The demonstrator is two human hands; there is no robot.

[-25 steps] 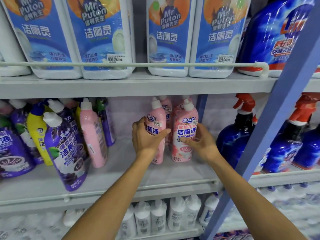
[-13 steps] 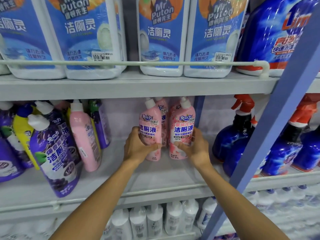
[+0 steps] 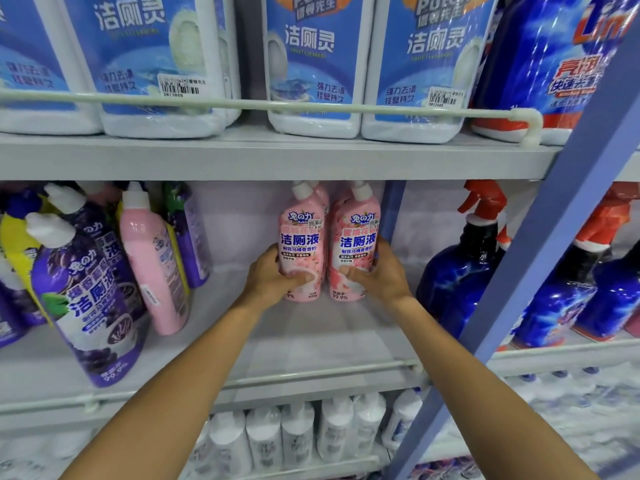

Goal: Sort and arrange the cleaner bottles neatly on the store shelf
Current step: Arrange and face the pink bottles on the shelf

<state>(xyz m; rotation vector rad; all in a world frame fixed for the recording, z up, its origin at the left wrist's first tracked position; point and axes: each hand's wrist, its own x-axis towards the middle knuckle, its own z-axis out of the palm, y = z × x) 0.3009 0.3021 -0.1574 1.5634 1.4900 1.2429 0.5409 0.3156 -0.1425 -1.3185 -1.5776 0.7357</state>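
Two pink bottles (image 3: 301, 244) upright side by side on the middle shelf (image 3: 311, 327), touching or nearly so, labels now both facing front, tucked against the back wall next to the blue divider post (image 3: 393, 213). Each held low on the body: left hand (image 3: 273, 278) wrapped round the left one, thumb across its front; right hand (image 3: 381, 275) closed round the right pink bottle (image 3: 356, 244), thumb likewise on the label. More pink bottles just visible behind the held pair. Compared with a second ago, pushed deeper onto the shelf, brought together and squared; the left one, then turned askew, now straight. Probably the end of this placement, with only release left. To the left of the grip, well apart across bare shelf, a leaning pink bottle (image 3: 152, 258), barcode side out, among tilted purple bottles (image 3: 86, 299) and a yellow one (image 3: 17, 251), likely next to sort. To the right of the grip, beyond the post, dark blue spray bottles (image 3: 460, 271). Above the grip, large white jugs (image 3: 311, 64) behind a rail.
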